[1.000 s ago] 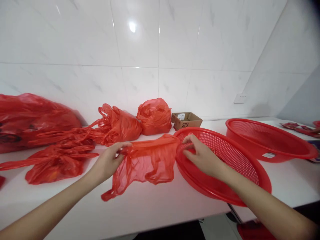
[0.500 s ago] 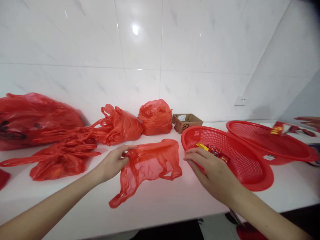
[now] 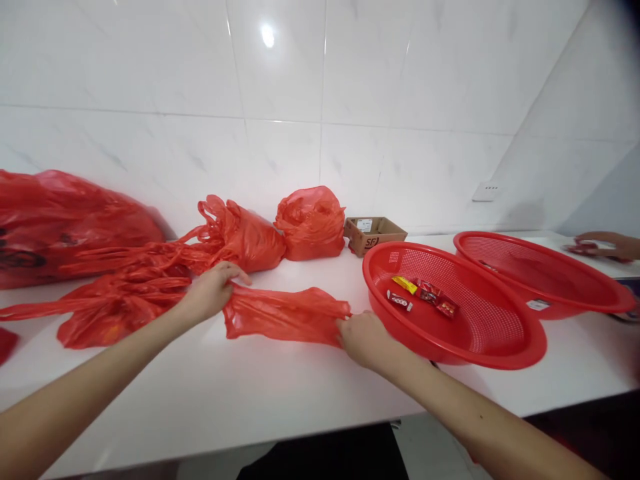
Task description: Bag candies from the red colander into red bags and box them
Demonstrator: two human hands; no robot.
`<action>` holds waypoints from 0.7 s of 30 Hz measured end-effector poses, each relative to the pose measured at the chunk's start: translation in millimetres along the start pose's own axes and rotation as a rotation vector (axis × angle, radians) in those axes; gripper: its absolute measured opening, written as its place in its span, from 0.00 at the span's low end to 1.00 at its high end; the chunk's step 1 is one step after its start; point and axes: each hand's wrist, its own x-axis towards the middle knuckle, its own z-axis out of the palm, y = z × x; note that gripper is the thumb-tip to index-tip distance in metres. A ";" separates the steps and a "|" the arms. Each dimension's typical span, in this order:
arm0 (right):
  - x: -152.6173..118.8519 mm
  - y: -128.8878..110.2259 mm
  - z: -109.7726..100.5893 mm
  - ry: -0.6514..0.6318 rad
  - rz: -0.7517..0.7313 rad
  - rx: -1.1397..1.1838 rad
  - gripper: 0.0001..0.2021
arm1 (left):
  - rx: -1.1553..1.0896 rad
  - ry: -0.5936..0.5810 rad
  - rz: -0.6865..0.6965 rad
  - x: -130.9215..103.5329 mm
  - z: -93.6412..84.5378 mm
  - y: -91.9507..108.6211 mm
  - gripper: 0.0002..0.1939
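Note:
A thin red plastic bag [image 3: 285, 317] is stretched sideways over the white table [image 3: 240, 400]. My left hand [image 3: 214, 290] is closed on its left end, and my right hand [image 3: 361, 339] grips its right end. Just right of my right hand stands a red perforated basket [image 3: 480, 347] with several small wrapped packets [image 3: 427, 292] inside, yellow, red and brown. Left of my left hand lies a knotted red bag [image 3: 117, 313], with something orange faintly visible through it.
Filled red bags [image 3: 310, 223] line the wall, the largest [image 3: 75, 227] at far left. A small cardboard box [image 3: 375, 237] stands behind the basket. Another red basket [image 3: 545, 277] is at right, with another person's hand [image 3: 605, 247] beyond it.
My right hand has moved left from the basket onto the bag, and my left hand has moved left. The bag is now pulled taut. The other person's hand has moved, and its packet has left the far basket's rim.

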 end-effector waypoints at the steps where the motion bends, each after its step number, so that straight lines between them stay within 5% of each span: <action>1: -5.0 -0.3 -3.5 -0.011 -0.004 -0.004 0.09 | 0.023 0.006 -0.037 4.0 -1.3 -7.2 0.21; 3: -12.2 -3.9 -13.3 -0.039 -0.019 -0.005 0.10 | 0.036 0.039 -0.021 3.7 -0.2 0.4 0.20; 7: -20.1 -11.2 -35.0 -0.029 -0.012 0.012 0.15 | 0.133 0.162 0.309 -27.8 21.1 68.9 0.15; 9: -21.8 -15.1 -43.0 0.038 -0.020 0.028 0.16 | 0.133 0.005 0.435 -45.5 40.3 92.3 0.13; 11: -19.0 -21.4 -44.9 0.114 -0.058 0.064 0.16 | 0.166 -0.120 0.409 -55.0 61.1 93.9 0.16; 15: 10.3 -33.8 -24.2 0.175 -0.171 0.017 0.13 | 0.285 -0.276 0.329 -50.9 88.2 64.4 0.18; 18: 44.5 -28.4 -3.6 0.135 -0.092 -0.082 0.14 | 0.294 -0.403 0.428 -50.2 84.1 58.7 0.15; 21: 69.3 -11.7 4.6 0.186 0.069 -0.096 0.21 | 0.167 -0.547 0.517 -63.3 62.8 73.7 0.16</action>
